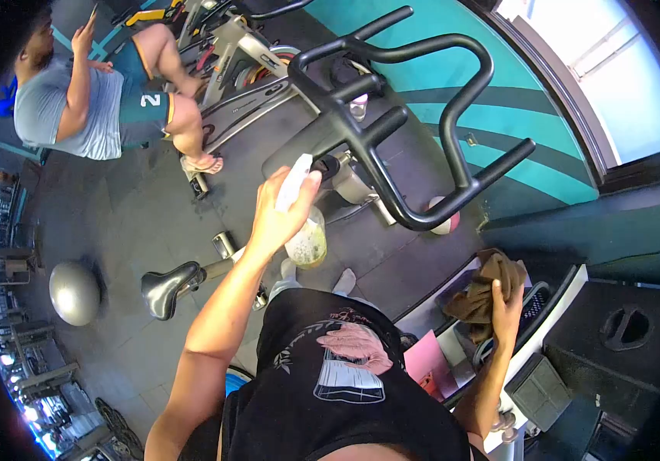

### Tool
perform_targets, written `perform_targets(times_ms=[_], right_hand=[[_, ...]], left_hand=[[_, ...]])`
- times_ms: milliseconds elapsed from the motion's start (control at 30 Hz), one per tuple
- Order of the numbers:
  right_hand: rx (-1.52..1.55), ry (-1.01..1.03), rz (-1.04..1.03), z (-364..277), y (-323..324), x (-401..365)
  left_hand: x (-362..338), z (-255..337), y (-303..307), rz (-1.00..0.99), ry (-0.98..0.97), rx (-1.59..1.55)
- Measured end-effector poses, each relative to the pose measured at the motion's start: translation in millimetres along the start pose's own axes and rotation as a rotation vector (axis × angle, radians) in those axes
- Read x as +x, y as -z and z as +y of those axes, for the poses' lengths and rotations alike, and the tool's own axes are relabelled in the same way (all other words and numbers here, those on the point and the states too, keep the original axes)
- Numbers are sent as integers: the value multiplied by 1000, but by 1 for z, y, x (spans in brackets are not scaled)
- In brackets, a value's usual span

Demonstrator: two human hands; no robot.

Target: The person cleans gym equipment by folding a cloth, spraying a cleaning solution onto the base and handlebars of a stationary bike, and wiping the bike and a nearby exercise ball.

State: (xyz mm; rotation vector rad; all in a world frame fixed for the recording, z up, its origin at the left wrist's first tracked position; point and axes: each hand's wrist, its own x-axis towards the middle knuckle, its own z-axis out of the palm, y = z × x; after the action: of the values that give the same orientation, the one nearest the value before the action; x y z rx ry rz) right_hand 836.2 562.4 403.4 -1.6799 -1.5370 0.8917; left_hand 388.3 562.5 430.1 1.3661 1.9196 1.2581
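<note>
My left hand (282, 209) is closed around the white trigger head of a spray bottle (309, 244). Its clear body hangs below and holds a yellow-green liquid. Just beyond the bottle rises the black handlebar (357, 138) of an exercise bike, whose saddle (170, 288) lies to the left. Off to the right, my right hand (507, 309) grips a crumpled brown cloth (485, 296) above a white-edged shelf (568, 296). Some of its fingers are hidden by the cloth.
A seated person (76, 115) holds a phone (94, 14) at upper left, near other bikes (249, 50). A silver exercise ball (74, 293) rests on the floor. Pink paper (430, 355) lies by the shelf; a black speaker-like box (614, 330) stands at right.
</note>
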Motion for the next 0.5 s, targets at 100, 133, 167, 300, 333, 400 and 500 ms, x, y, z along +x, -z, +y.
perform_targets(times_ms=[100,133,167,300,333,400,500], right_hand=[[120,-170,-104,-12,7,-10],[197,-211,-204,-18,9,-13],[277,-251,-301,-25,11,-14],[471,-271,-149,-54,9,-4],[295,-203,-83,-85,4,3],[330,1,-49,-115,-15,34],[273,275,-75,-175,-69,85]], left_hand=[[18,-5,-4,-5,137,1],[23,-7,-5,-13,174,-51],[29,-8,-4,-10,174,-52],[38,-11,1,-63,252,-72],[39,-14,2,-78,255,-86],[38,-16,3,-100,263,-103],[36,-2,10,-134,259,48]])
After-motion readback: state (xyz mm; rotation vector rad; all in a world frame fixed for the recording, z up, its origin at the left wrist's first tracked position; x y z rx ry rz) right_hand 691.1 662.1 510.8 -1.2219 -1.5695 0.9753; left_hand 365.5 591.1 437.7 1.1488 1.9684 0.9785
